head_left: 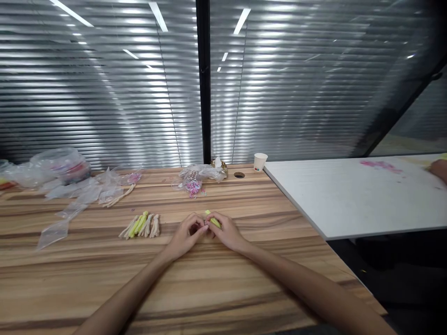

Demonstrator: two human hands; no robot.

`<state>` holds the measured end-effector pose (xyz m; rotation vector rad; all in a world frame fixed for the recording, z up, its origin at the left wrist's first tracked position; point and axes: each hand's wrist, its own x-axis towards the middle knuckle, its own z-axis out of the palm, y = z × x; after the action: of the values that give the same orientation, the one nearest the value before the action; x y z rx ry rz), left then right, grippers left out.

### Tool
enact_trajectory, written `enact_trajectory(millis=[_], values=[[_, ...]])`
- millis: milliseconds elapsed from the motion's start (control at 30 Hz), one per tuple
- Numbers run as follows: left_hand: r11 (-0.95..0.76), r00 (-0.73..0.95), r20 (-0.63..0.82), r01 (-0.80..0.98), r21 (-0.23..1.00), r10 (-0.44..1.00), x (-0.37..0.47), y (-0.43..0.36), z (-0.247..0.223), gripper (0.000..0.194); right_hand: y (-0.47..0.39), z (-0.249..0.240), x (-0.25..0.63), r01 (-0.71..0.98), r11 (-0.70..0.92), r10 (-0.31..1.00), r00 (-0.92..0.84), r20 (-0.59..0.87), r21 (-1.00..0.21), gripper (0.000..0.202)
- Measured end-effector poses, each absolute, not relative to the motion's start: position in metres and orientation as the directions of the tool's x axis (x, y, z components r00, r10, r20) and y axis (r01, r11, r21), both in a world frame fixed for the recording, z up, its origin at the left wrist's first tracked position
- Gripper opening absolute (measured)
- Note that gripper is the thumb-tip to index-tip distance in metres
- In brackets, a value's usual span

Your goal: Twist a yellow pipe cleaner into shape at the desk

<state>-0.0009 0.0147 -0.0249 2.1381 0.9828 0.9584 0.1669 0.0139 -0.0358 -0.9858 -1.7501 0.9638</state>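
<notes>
Near the middle of the wooden table (223, 279), my two hands meet fingertip to fingertip. My right hand (224, 230) is closed on a small yellow piece (215, 223), which shows between and above its fingers. My left hand (188, 233) is pinched against it, its thumb and forefinger together; a tiny item at the fingertips is too small to make out. To the left, a row of yellow (140, 223) and beige bundles (155, 226) lies side by side, tied at their upper ends.
Clear plastic bags (80, 193) and beige strands (120, 196) lie at the left. A bag of pink bits (193, 185) and a paper cup (260, 161) stand behind. Another person's hand (439, 169) is over the white table (366, 204) at right.
</notes>
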Motion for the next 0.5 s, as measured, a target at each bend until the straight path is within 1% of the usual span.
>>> enact_trajectory(millis=[333, 500], values=[[-0.560, 0.467, 0.354, 0.440, 0.702, 0.810, -0.0008, 0.0150, -0.0255, 0.023, 0.0144, -0.0368, 0.1668, 0.220, 0.388, 0.901, -0.297, 0.318, -0.895, 0.009], [-0.571, 0.485, 0.348, 0.454, 0.684, 0.803, -0.0002, 0.0151, -0.0264, 0.026, 0.0145, -0.0377, 0.1664, 0.212, 0.373, 0.906, -0.295, 0.304, -0.904, 0.013]])
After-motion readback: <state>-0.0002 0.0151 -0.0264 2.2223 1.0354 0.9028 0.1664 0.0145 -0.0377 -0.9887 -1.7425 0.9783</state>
